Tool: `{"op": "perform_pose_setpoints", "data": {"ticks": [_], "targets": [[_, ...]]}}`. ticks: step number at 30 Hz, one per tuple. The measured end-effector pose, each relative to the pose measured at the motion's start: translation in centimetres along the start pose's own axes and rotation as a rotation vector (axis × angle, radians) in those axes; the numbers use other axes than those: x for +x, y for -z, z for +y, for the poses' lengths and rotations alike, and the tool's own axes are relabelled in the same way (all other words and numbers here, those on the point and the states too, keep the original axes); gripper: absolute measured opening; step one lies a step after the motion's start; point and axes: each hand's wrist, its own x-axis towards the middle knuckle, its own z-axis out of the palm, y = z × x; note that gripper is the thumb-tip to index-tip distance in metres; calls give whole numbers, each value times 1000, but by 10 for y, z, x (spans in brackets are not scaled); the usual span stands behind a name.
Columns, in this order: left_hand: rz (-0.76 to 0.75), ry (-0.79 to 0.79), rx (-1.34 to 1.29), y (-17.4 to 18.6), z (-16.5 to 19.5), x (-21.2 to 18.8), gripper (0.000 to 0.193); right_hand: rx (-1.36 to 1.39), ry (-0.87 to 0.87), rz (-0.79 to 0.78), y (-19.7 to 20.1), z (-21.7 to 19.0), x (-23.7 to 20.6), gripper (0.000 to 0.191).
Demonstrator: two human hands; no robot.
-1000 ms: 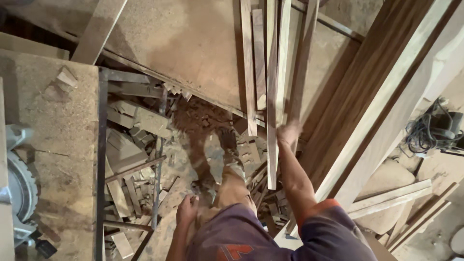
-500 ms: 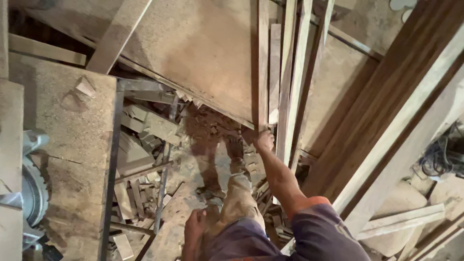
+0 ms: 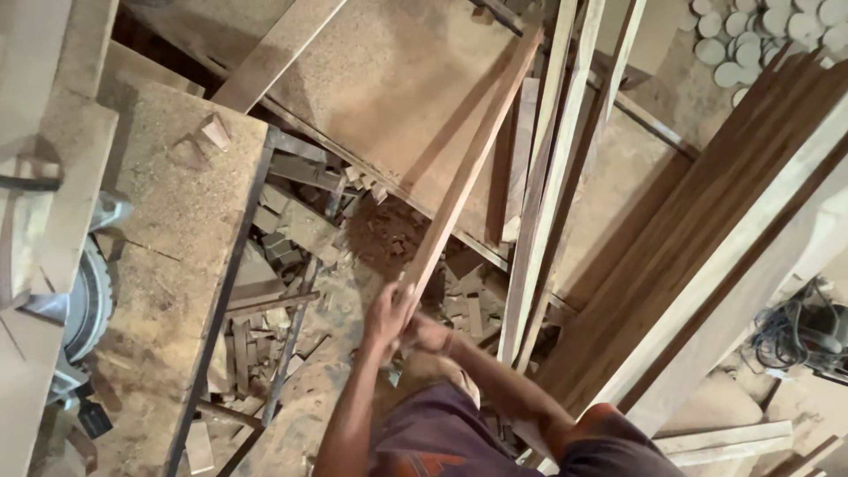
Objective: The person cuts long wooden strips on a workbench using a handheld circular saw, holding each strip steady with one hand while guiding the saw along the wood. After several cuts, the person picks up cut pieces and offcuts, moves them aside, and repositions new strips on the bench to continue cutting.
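Both my hands grip the near end of a long narrow wooden strip (image 3: 468, 172) that slants up and to the right across the scene. My left hand (image 3: 389, 314) wraps the strip from the left, and my right hand (image 3: 428, 336) holds it just below, close beside the left. The strip's far end reaches over a large sawdust-covered board (image 3: 389, 97). Beneath my hands lie wood offcuts (image 3: 459, 296) and reddish sawdust on the floor.
Several long planks (image 3: 552, 177) lean upright right of the strip, with wide dark boards (image 3: 707, 230) further right. A dusty metal-framed work table (image 3: 177, 238) stands at left beside a saw machine (image 3: 84, 300). A tangle of cable (image 3: 795, 331) lies at far right.
My right hand left the leaning planks and now grips a strip pulled out at a slant. My left hand rose from my knee to join it. The view shifted.
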Motion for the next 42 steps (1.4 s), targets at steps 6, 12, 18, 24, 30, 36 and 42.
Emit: {"op": "perform_pose_setpoints", "data": {"ticks": [6, 12, 18, 24, 30, 36, 42], "targets": [[-176, 146, 378, 9, 16, 9, 68, 304, -196, -196, -67, 33, -7, 60], [-172, 163, 410, 40, -51, -47, 51, 171, -164, 84, -30, 14, -12, 38], [-118, 280, 502, 105, -174, -164, 88, 536, 38, 560, -10, -25, 36, 42], [60, 336, 651, 170, -262, -243, 59, 296, -42, 602, -141, 33, 112, 51], [812, 24, 671, 226, -314, -295, 82, 168, -62, 424, -314, 159, 175, 46], [1075, 83, 662, 345, -421, -381, 47, -134, -258, 174, -449, 260, 227, 49], [1084, 59, 634, 463, -518, -430, 23, -804, 46, -323, -489, 284, 232, 38]]}}
